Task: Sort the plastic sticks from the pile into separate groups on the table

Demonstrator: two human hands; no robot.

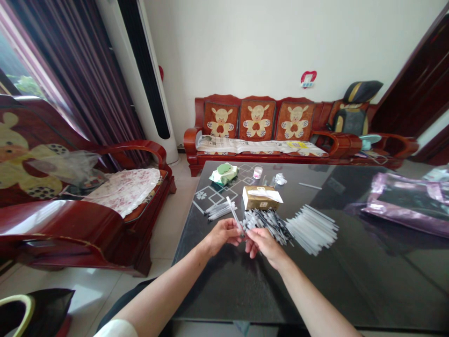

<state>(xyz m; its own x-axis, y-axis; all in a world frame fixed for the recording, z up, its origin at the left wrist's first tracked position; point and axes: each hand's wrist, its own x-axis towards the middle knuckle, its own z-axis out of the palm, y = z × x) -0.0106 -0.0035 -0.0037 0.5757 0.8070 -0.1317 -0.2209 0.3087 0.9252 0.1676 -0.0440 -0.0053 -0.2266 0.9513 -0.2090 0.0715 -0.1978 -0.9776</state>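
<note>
A slim whitish plastic tube (233,209) slants up and to the left from between my hands. My left hand (226,232) pinches it near its lower part. The thumb and fingers of my right hand (263,241) are closed at its lower end; any small piece there is too small to make out. Just beyond my hands lies a loose pile of black and white thin sticks (268,223). To its right, frosted white tubes (312,228) lie side by side. A smaller group of dark-tipped tubes (219,211) is left of the pile.
On the dark glossy table (351,290) stand a tissue box (261,202), a green wipes pack (223,174) and a small cup (257,173). Crumpled tissue (280,179) and a single tube (310,186) lie farther back. A purple-edged clear bag (407,206) is at right.
</note>
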